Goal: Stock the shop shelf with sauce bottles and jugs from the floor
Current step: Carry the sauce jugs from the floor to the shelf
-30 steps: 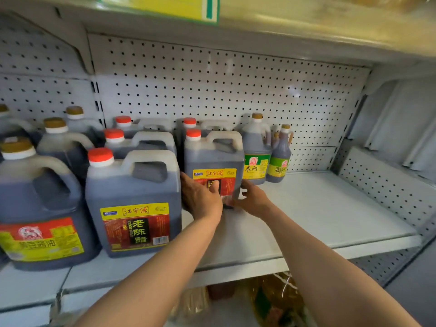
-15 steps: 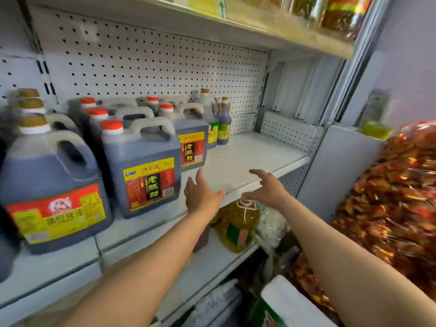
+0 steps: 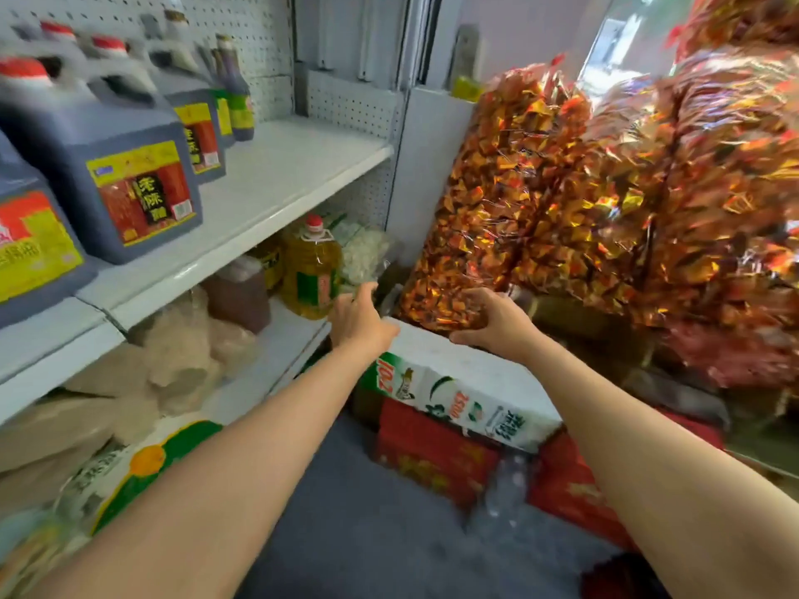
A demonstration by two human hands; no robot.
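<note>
With your left hand (image 3: 361, 324) and right hand (image 3: 497, 324) both empty, fingers loosely spread, reach to the floor, grip the next jug's handle, and fill the shelf (image 3: 276, 175) beside the dark jugs (image 3: 129, 166).

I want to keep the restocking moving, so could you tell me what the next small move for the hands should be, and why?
Probably lower both hands further toward the floor stock. The left hand and right hand are open and empty, hovering above the white carton, while the shelf has bare space to the right of the dark jugs. No further jug is visible yet, so looking down comes first.
</note>
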